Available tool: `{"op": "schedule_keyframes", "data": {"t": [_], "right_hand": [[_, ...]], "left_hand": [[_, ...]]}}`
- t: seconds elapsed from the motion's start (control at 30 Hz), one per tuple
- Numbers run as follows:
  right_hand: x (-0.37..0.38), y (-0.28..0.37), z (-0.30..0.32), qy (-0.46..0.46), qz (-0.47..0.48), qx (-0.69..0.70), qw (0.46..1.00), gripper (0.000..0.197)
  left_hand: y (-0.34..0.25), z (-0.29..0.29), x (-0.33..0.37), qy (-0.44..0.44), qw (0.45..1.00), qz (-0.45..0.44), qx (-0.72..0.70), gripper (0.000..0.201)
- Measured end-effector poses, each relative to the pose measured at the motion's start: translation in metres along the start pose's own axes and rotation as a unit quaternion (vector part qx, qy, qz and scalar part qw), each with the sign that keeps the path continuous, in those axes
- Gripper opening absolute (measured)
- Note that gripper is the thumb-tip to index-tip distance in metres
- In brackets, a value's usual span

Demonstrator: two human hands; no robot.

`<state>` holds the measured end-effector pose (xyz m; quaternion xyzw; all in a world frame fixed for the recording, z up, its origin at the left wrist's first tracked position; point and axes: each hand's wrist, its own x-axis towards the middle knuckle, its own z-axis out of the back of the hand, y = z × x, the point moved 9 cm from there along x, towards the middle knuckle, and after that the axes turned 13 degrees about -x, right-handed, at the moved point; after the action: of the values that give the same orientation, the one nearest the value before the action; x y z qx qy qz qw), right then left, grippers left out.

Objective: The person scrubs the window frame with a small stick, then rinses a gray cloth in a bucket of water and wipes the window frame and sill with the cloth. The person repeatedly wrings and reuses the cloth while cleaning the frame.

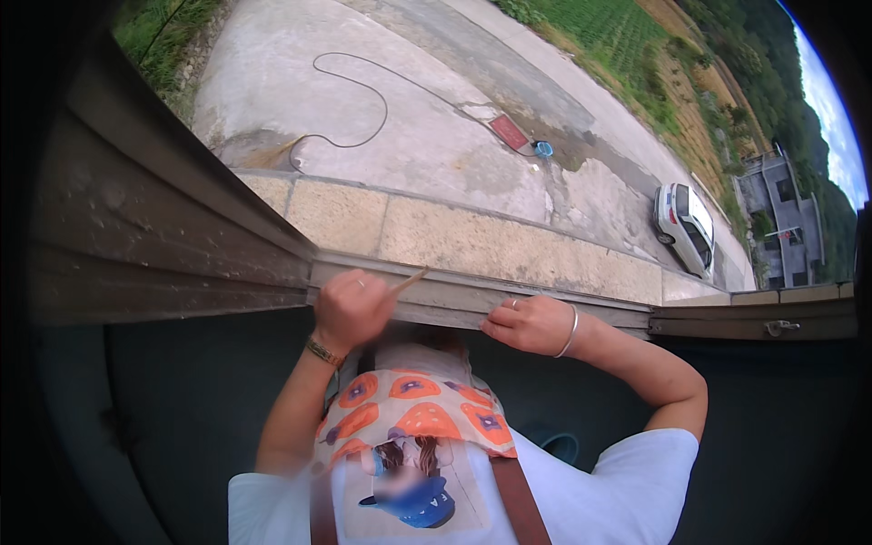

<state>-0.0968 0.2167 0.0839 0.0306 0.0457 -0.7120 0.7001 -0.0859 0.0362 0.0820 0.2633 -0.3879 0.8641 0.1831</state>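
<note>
– What could go wrong?
– The left hand (354,309) grips a thin stick (411,280), tip near the outer edge of the window sill (436,306); a loosened pinch might drop it outside. The right hand (527,324), curled, is at the inner edge; whether it holds anything, I cannot tell
– Counts?
– Two hands, one stick, one window sill, one car (683,227)

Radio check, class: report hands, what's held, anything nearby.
Left hand gripping thin stick at window track. Right hand at track's inner edge, grip unclear. Brown panel on the left.
</note>
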Motion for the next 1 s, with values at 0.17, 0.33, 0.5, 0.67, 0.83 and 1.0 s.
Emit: {"op": "schedule_keyframes", "data": {"t": [0.17, 0.33, 0.5, 0.67, 0.83, 1.0], "right_hand": [[0.005, -0.003, 0.003, 0.009, 0.011, 0.017, 1.0, 0.01], [0.01, -0.009, -0.007, 0.032, -0.019, 0.064, 0.997, 0.008], [0.006, -0.068, 0.007, -0.047, -0.185, 0.266, 0.945, 0.012], [-0.051, -0.212, -0.011, -0.056, -0.415, 0.039, 0.907, 0.028], [-0.018, -0.149, 0.016, -0.052, -0.288, 0.093, 0.952, 0.04], [-0.001, -0.051, 0.019, -0.033, -0.091, 0.216, 0.971, 0.026]], "left_hand": [[0.001, 0.0, -0.001, -0.005, 1.0, 0.0, -0.005, 0.029], [0.003, -0.002, -0.002, 0.004, 1.0, 0.005, -0.002, 0.029], [0.004, 0.0, -0.002, -0.006, 1.0, 0.004, 0.004, 0.028], [0.001, 0.001, 0.001, 0.006, 1.0, 0.007, -0.005, 0.027], [0.005, 0.0, -0.001, 0.008, 1.0, 0.007, -0.007, 0.027], [0.002, 0.0, -0.002, 0.008, 1.0, 0.003, -0.004, 0.028]]}}
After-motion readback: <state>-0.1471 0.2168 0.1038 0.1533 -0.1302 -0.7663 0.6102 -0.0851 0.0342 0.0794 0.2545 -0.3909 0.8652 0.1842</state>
